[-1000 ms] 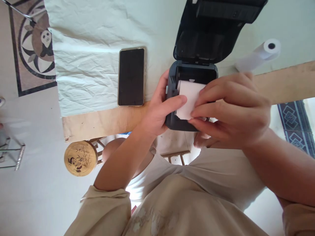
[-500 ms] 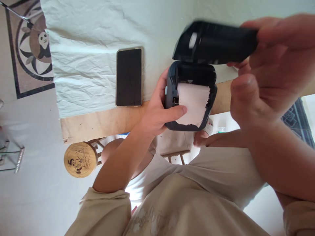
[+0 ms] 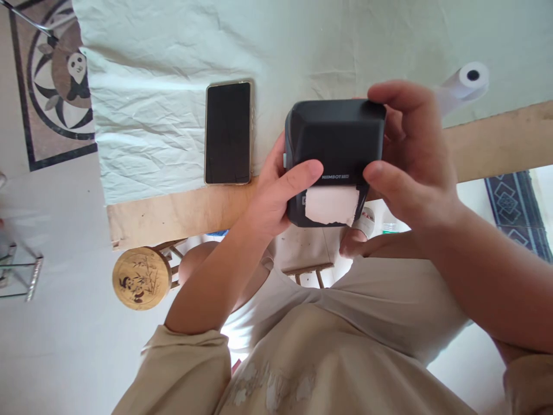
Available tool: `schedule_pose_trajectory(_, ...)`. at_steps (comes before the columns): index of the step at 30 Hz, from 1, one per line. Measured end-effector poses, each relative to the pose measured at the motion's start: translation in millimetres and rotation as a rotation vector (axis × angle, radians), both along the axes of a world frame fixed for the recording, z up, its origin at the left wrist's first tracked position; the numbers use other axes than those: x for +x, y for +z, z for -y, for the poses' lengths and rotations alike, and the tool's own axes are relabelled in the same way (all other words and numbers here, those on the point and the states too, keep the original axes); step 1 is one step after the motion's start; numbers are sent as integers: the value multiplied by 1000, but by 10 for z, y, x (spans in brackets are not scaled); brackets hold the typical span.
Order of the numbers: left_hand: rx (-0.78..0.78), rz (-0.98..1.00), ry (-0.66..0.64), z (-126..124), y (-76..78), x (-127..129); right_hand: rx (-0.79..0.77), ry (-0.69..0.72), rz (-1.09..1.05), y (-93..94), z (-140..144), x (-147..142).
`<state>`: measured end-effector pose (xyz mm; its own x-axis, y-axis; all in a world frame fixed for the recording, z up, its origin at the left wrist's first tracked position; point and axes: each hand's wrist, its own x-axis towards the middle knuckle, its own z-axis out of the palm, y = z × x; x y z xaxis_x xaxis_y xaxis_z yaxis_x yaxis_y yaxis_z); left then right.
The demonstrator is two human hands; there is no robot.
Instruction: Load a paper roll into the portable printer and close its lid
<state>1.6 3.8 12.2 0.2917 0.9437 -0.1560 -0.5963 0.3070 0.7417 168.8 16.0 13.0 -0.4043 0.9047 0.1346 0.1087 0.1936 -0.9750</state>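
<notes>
A black label printer point(image 3: 341, 135) marked NIIMBOT is held up between my two hands over the table's near edge. Its dark cover lies over the body, and a torn-edged strip of white paper point(image 3: 330, 204) sticks out below it. My left hand point(image 3: 280, 190) is wrapped round the printer's left side, thumb resting on the cover. At the right side my right hand point(image 3: 415, 150) grips the printer, thumb near its lower right corner and index finger at the top right corner. The fingers behind the printer are hidden.
A phone point(image 3: 228, 132) with a dark screen lies on the pale green cloth point(image 3: 151, 104) to the left. At the right stands a white paper roll point(image 3: 470, 80). Below the wooden table edge point(image 3: 173, 213) is a round wooden stool point(image 3: 141, 278).
My right hand has swung the raised cover down over the printer, covering most of the paper. The hand has moved left onto the printer's side, and the paper roll has come into view.
</notes>
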Motion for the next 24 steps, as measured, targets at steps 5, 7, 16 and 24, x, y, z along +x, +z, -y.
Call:
schedule_pose_trajectory(5, -50, -19, 32, 1, 42, 7, -74, 79, -3, -29, -37, 1)
schedule_pose_trajectory(7, -49, -19, -1, -7, 34, -14, -49, 100, 21, -49, -62, 16)
schedule_pose_trajectory(16, -33, 41, -3, -31, 20, -13, 8, -16, 50, -92, -51, -9)
schedule_pose_trajectory(24, -133, 191, -120, -101, -61, -55, 72, -117, 147, -124, -50, 86)
